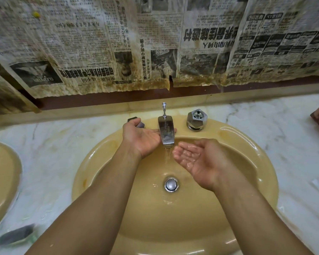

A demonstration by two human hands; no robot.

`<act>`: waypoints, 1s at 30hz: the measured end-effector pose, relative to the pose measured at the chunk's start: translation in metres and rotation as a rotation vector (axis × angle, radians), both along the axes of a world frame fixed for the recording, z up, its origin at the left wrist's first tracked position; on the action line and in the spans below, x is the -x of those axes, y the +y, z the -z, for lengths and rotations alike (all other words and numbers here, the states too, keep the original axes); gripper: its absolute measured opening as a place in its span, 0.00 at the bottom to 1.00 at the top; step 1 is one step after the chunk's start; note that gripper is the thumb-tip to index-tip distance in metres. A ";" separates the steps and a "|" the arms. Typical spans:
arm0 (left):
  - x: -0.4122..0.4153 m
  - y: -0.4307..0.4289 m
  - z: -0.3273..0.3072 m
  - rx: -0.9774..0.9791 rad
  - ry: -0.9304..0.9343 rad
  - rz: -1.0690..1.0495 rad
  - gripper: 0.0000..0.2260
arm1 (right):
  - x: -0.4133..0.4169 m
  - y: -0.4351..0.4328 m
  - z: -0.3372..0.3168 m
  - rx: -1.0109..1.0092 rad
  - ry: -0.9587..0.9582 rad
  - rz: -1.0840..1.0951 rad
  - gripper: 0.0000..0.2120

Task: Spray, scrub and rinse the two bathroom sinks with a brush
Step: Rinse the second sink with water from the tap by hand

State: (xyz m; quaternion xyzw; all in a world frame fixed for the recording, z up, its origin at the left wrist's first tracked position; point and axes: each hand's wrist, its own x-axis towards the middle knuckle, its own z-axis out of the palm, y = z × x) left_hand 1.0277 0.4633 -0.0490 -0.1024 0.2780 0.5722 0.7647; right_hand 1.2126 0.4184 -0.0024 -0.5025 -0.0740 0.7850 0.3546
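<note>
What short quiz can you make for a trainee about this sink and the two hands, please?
1. True or false: water runs from the spout into the sink.
2. Which hand is cupped at the stream? A) the left one B) the right hand C) neither
3. Short answer: what does the left hand hold?
Key: 1 true; 2 B; 3 nothing, as its palm is turned up and its fingers lie straight by the spout.
</note>
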 end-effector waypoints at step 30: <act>-0.009 -0.024 -0.008 -0.090 0.554 0.119 0.32 | 0.000 0.037 -0.046 -0.276 -0.056 -0.217 0.22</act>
